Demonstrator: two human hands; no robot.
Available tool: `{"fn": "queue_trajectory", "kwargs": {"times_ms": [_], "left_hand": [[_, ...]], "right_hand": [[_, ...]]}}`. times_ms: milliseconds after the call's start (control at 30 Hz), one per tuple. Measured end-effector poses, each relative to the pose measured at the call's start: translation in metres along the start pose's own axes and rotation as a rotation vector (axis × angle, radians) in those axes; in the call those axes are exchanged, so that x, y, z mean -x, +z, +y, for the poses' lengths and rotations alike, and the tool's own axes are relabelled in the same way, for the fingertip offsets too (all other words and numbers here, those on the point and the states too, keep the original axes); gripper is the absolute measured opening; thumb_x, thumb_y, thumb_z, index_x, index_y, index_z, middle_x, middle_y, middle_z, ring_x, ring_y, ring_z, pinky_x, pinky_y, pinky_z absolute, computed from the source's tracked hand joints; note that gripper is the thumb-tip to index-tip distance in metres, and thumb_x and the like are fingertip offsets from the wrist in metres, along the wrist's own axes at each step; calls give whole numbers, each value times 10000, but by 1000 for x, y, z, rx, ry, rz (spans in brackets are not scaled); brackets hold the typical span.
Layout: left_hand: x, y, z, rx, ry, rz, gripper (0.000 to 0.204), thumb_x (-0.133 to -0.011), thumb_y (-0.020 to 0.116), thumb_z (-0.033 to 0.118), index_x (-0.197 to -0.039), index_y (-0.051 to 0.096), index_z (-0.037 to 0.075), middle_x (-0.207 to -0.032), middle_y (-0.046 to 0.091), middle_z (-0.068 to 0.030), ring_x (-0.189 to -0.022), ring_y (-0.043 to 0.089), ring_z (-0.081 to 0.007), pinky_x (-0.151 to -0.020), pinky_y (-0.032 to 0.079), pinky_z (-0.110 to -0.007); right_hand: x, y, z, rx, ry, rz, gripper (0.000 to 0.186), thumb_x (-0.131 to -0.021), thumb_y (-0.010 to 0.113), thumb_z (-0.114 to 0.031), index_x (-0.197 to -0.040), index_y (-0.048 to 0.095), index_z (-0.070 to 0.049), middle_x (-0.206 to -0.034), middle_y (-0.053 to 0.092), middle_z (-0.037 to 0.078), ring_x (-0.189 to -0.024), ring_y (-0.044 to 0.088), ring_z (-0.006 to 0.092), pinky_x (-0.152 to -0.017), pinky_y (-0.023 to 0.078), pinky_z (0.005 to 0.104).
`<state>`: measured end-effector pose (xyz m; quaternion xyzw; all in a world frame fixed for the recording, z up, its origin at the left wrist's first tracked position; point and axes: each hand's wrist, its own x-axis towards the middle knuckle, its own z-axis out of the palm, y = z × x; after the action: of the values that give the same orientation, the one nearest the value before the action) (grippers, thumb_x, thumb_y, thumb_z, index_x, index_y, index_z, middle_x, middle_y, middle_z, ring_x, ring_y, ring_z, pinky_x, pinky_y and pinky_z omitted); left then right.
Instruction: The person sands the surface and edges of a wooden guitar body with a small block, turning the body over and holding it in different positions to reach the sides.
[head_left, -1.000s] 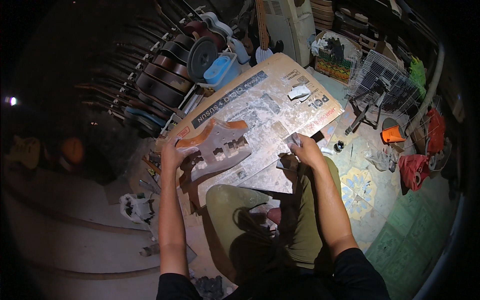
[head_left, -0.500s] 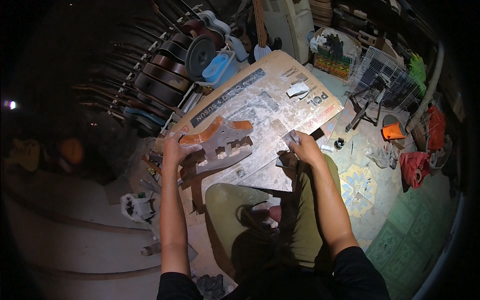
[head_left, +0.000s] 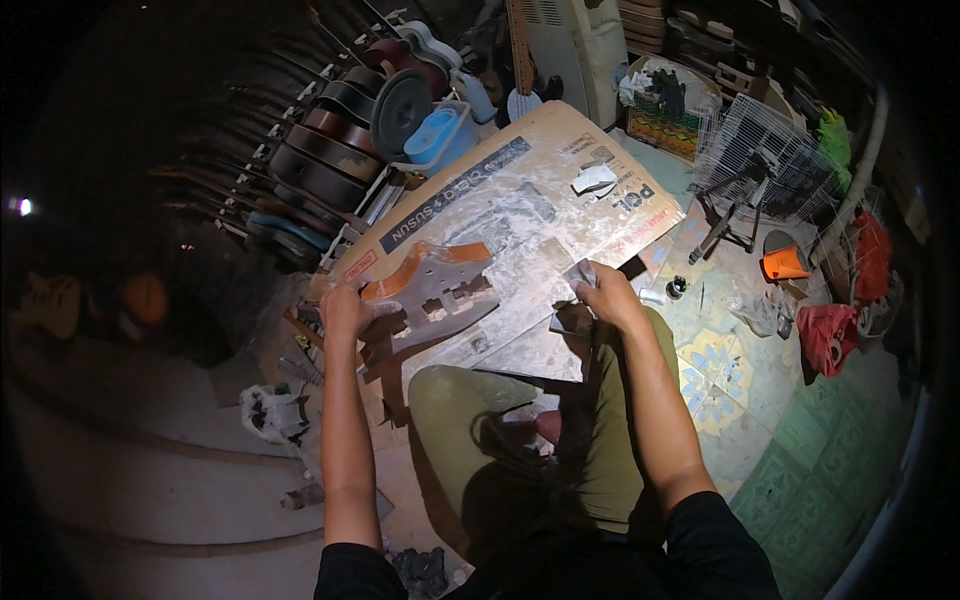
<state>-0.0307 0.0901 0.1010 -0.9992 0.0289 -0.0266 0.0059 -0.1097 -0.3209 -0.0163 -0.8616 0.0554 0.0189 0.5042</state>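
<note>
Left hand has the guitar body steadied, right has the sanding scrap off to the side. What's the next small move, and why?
Probably bring the right hand, with its small grey scrap, back left onto the guitar body. The left hand already grips the body's edge on the dusty cardboard sheet, while the scrap sits apart from it, touching nothing on the body.

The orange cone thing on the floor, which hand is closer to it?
Right. The right hand is on the cardboard, with the orange cone off to its right. The left hand grips the guitar body, much farther away.
</note>
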Motion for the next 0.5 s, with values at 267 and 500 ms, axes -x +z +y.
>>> {"fn": "queue_trajectory", "kwargs": {"times_ms": [267,500], "left_hand": [[16,17,-17,-41,-151,-107,797,-521,871,601,-1112,722,87,-988,731,-168,-956,695,-325,-845,522,-424],[27,31,-22,17,-198,-207,830,-594,845,588,-1217,664,70,-1064,712,-203,-992,687,-362,-872,522,-450]], "right_hand": [[2,-3,1,-17,-11,28,347,-860,687,-231,-1115,654,1,-1027,677,269,-986,655,421,-863,506,429],[1,-1,1,-43,-9,6,319,-865,679,-222,-1095,652,-3,-993,681,260,-947,661,415,-840,506,429]]}}
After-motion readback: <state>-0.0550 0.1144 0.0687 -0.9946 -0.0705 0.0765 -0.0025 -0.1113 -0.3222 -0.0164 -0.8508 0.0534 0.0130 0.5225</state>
